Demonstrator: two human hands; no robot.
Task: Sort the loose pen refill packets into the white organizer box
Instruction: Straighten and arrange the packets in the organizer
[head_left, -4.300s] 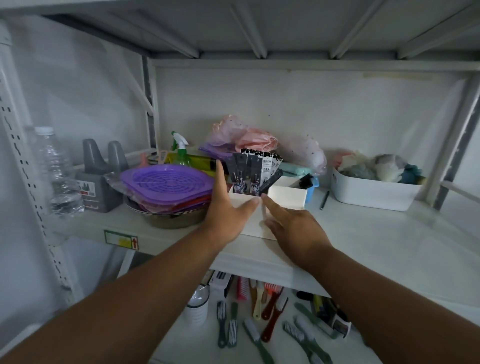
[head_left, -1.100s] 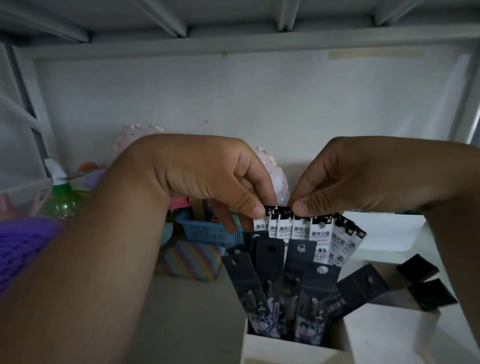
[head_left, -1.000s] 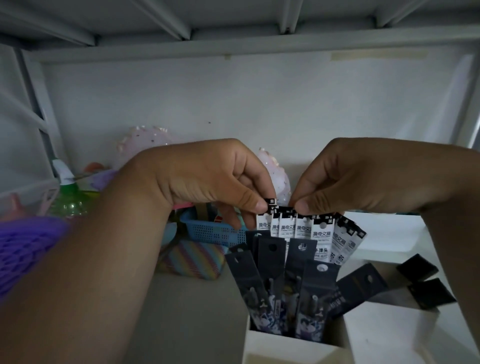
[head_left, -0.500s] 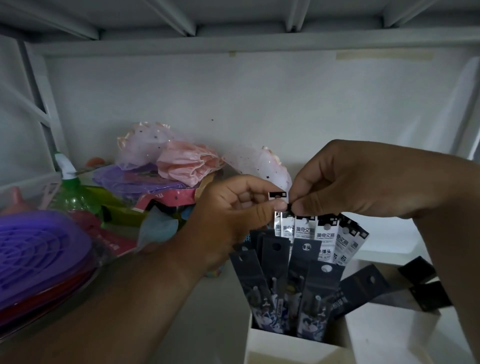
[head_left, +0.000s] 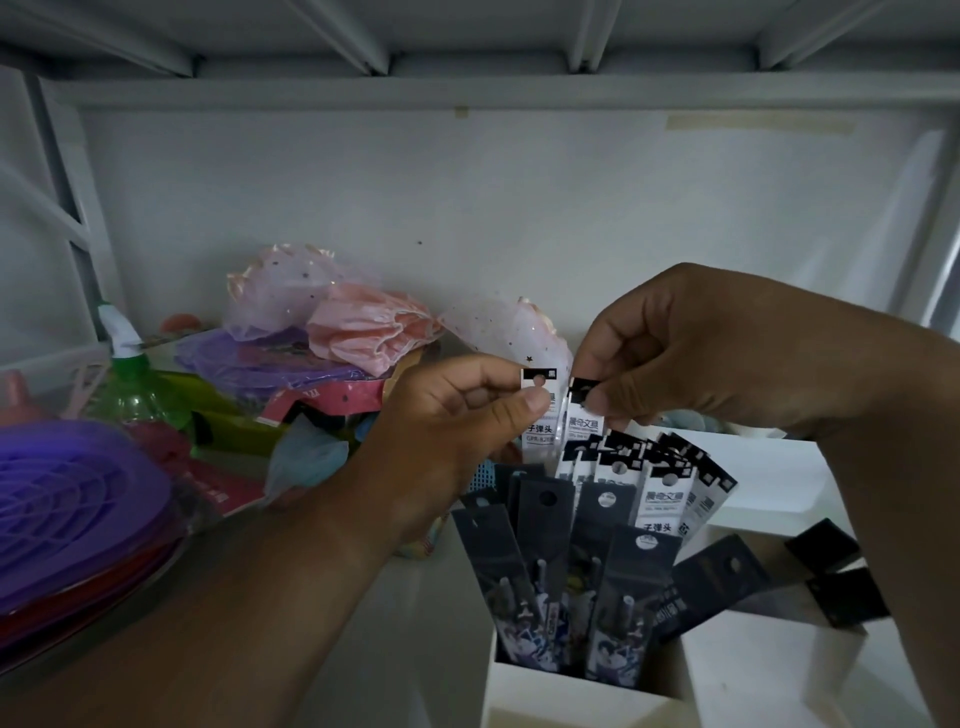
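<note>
Sorting is well along, we judge: most refill packets (head_left: 597, 561) stand below our fingers in the white organizer box (head_left: 582, 696). Our left hand (head_left: 467, 415) pinches one white packet (head_left: 540, 415); our right hand (head_left: 675, 353) pinches another packet (head_left: 584, 415) beside it.

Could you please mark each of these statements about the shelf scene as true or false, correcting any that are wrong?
1. The left hand pinches a white refill packet by its top. True.
2. The right hand is open and holds nothing. False: it pinches the top of another white packet.
3. Dark packets stand upright in the white organizer box. True.
4. The purple strainer lies right of the box. False: it lies at the far left.
5. A green spray bottle stands at the left. True.
</note>
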